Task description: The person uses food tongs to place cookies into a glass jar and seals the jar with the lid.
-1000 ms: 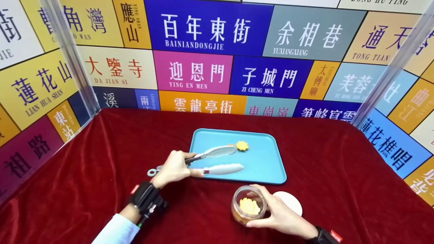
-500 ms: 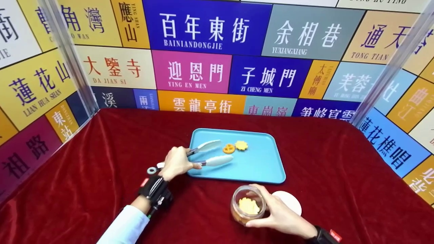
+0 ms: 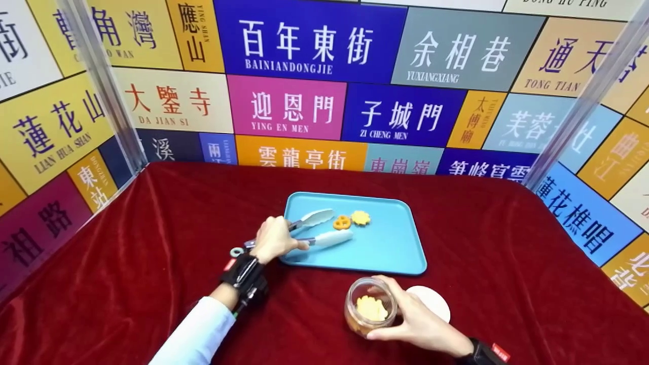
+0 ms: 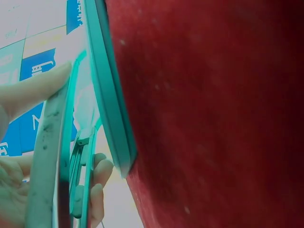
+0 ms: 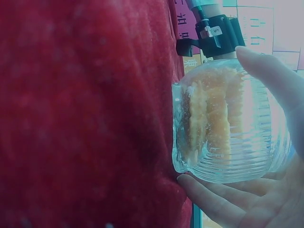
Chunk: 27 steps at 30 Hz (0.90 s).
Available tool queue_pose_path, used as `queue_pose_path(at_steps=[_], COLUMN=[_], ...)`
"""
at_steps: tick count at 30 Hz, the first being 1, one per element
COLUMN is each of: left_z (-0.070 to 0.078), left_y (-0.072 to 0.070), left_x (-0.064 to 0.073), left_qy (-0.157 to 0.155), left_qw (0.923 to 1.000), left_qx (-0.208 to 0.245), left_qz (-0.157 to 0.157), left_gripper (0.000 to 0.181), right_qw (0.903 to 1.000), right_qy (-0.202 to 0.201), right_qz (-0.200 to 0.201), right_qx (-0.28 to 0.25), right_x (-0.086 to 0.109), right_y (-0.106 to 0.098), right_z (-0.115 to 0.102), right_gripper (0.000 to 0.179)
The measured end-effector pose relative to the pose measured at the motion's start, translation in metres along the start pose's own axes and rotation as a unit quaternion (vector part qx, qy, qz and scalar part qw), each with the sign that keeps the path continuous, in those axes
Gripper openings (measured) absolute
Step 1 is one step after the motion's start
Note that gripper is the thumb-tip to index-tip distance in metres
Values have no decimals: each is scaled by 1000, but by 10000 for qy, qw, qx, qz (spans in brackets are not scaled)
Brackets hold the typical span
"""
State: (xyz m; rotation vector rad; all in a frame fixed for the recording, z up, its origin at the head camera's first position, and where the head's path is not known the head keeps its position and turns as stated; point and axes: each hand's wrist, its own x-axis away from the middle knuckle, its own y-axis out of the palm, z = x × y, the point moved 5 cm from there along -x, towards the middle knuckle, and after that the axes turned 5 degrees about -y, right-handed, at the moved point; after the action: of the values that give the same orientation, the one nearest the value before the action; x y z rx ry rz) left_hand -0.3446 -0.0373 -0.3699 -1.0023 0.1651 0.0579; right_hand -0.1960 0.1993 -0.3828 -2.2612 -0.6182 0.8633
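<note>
Just now the tongs (image 3: 329, 237) have drawn back leftward over the blue tray (image 3: 395, 253), so a small orange pretzel (image 3: 341, 222), mostly hidden by their upper arm a second ago, lies in plain view. From where I stand, the left hand (image 3: 274, 238) has its grip wrapped round the tongs, thumb on one arm and fingers on the other; the two arms are spread, with nothing pinched between them. Their pale tips end close to the pretzel, one above and one below its line, which I take to mean it is lined up but not yet caught. A yellow flower-edged biscuit (image 3: 361, 218) sits just to its right; whether they touch, I cannot tell. Nearer the person, the right hand (image 3: 421, 324) has not shifted: its grip is curled round a clear jar (image 3: 355, 324) on the table's red cloth (image 3: 203, 213). The jar's mouth is uncovered, with yellow biscuits (image 3: 371, 308) inside, so it seems ready to take or give pieces. A white disc (image 3: 434, 303) lies behind that hand.
</note>
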Motion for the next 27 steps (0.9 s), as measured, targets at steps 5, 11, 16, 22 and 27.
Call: queue_pose_path(at_steps=[5,11,16,22,27], left_z=[4,9,16,17,18], left_y=[4,7,6,7,8], left_x=[-3,-4,-4,-3,-3], left_qy=[-7,-24,102,227,257], left_qw=[10000,9999,9996,9990,9984], left_qx=[4,-112,-266,-360,-431], left_qz=[-37,-72,-26,133,240], left_gripper=[41,39,38,36,33], right_qw=[10000,10000,9999,10000,10000], right_qy=[38,-15,-23,-5,-23], right_qz=[2,-27,-23,-20,-6], right_qx=[5,-79,-138,-63,-8], right_x=[0,-1,-1,0,0], right_y=[0,0,0,0,0], right_z=[0,-1,-1,0,0], right_gripper=[72,71,71,72,72])
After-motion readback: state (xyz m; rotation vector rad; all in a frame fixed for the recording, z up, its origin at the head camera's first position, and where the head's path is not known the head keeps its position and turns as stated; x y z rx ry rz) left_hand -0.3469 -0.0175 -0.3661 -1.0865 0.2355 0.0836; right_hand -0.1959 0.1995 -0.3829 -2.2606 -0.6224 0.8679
